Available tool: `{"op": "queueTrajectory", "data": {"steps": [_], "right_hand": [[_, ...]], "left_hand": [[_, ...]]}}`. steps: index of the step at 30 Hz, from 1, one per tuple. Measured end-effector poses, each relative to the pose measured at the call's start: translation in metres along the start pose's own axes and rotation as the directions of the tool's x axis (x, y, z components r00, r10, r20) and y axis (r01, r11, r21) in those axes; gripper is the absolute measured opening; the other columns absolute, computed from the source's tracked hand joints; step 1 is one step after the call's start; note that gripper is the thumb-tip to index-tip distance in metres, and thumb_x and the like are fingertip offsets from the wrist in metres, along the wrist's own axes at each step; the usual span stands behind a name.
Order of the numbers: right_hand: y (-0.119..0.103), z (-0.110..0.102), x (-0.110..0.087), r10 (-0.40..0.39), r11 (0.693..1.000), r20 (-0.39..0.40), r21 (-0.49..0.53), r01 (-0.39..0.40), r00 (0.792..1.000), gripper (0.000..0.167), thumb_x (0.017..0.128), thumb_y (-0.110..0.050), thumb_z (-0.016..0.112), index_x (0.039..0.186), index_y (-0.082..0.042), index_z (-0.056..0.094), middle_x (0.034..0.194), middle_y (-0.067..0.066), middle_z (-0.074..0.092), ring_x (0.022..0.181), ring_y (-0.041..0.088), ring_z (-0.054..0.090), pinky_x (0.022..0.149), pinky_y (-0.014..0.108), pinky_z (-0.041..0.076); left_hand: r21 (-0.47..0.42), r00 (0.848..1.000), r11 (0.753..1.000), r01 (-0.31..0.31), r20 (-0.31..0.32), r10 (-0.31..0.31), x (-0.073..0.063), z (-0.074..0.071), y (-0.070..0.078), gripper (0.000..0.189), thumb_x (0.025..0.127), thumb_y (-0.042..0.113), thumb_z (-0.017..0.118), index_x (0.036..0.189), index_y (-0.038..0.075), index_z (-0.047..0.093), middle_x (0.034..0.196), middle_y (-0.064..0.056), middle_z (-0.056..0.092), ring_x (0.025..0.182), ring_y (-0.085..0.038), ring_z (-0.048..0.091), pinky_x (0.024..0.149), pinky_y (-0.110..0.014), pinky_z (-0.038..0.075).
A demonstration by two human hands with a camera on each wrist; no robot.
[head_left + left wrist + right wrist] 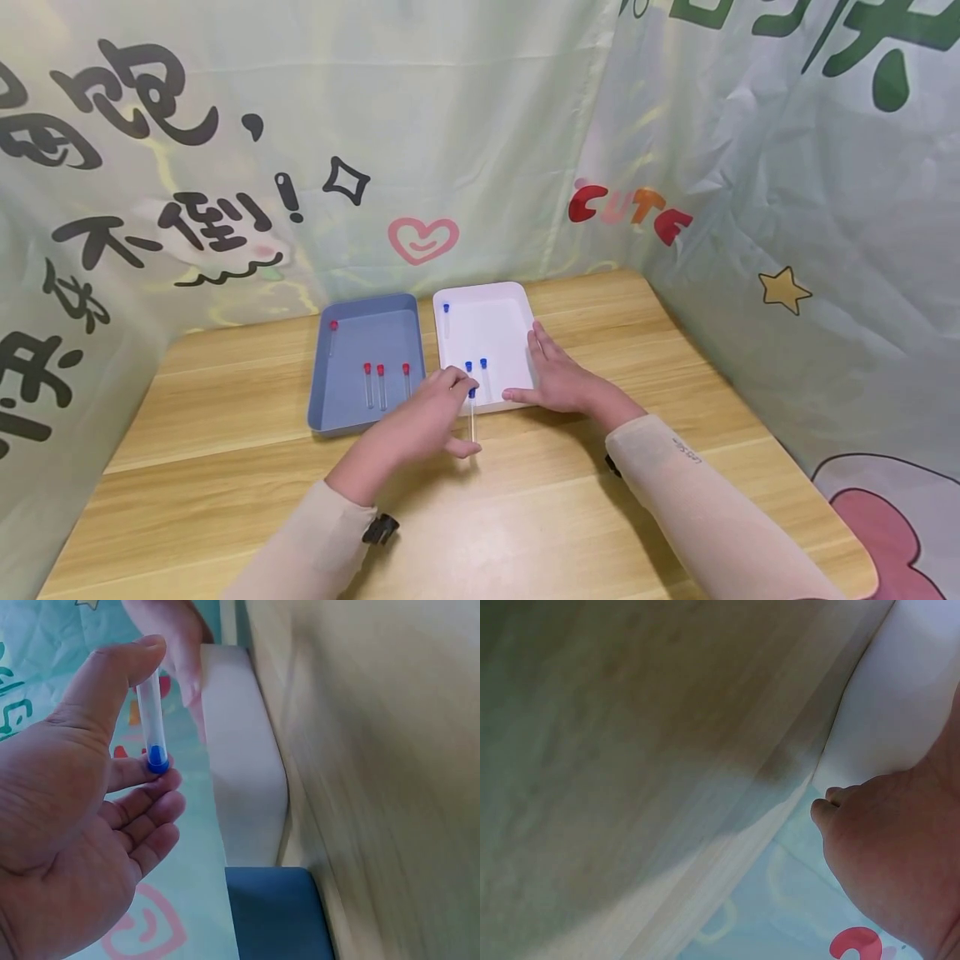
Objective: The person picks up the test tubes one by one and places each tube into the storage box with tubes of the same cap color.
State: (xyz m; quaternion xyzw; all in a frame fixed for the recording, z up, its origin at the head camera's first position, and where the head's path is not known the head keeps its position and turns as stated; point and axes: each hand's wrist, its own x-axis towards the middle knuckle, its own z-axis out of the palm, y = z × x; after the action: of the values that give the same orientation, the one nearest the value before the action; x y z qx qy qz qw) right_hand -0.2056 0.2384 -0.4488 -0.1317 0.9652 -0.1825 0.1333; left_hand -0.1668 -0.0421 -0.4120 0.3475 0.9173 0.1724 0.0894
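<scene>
My left hand [420, 425] pinches a blue-capped test tube [472, 423] lengthwise, thumb at one end and a finger at the blue cap, just in front of the white tray [495, 325]. In the left wrist view the clear tube [151, 712] is held off the table, its other fingers loosely bent below the cap. My right hand [562, 382] rests against the white tray's right side, fingers extended along its rim and thumb at the near corner. The right wrist view shows this hand [900, 855] from behind, its fingertips largely hidden. Three blue-capped tubes [483, 367] lie in the white tray.
Left of the white tray sits a blue-grey tray [386, 325] holding several red-capped test tubes [381, 383]. Both trays stand on a wooden table [525, 517], toward its back edge. A printed curtain [480, 150] hangs behind and along the sides.
</scene>
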Motion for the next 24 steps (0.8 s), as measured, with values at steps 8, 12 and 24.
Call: {"op": "queueTrajectory", "data": {"steps": [8, 12, 24], "right_hand": [[-0.002, -0.002, -0.001, 0.006, 1.000, 0.004, 0.010, -0.006, 1.000, 0.131, 0.095, -0.078, 0.064, 0.172, 0.001, -0.006, 0.182, 0.014, -0.023, 0.172, 0.037, -0.007, 0.139, 0.059, 0.018], [-0.002, -0.002, -0.001, 0.007, 1.000, 0.007, 0.010, -0.007, 1.000, 0.130, 0.095, -0.077, 0.064, 0.172, 0.002, -0.006, 0.182, 0.015, -0.022, 0.172, 0.038, -0.006, 0.138, 0.060, 0.019], [-0.002, -0.003, -0.002, 0.007, 1.000, 0.011, 0.013, -0.007, 1.000, 0.135, 0.091, -0.084, 0.062, 0.172, 0.002, -0.005, 0.182, 0.015, -0.021, 0.172, 0.038, -0.004, 0.138, 0.060, 0.021]], "left_hand": [[-0.009, 1.000, 1.000, 0.018, -0.026, -0.018, 0.013, 0.000, -0.009, 0.094, 0.086, 0.046, 0.092, 0.158, 0.001, 0.051, 0.156, -0.015, 0.053, 0.143, -0.032, 0.051, 0.122, -0.047, 0.051], [-0.011, 0.999, 1.000, 0.013, -0.052, -0.013, 0.021, -0.001, -0.013, 0.093, 0.086, 0.045, 0.092, 0.157, -0.001, 0.051, 0.155, -0.016, 0.053, 0.142, -0.033, 0.051, 0.122, -0.048, 0.051], [-0.012, 0.995, 0.998, 0.057, -0.085, -0.058, 0.039, 0.001, -0.024, 0.091, 0.090, 0.047, 0.089, 0.159, 0.002, 0.049, 0.155, -0.016, 0.052, 0.140, -0.032, 0.050, 0.122, -0.049, 0.049]]}}
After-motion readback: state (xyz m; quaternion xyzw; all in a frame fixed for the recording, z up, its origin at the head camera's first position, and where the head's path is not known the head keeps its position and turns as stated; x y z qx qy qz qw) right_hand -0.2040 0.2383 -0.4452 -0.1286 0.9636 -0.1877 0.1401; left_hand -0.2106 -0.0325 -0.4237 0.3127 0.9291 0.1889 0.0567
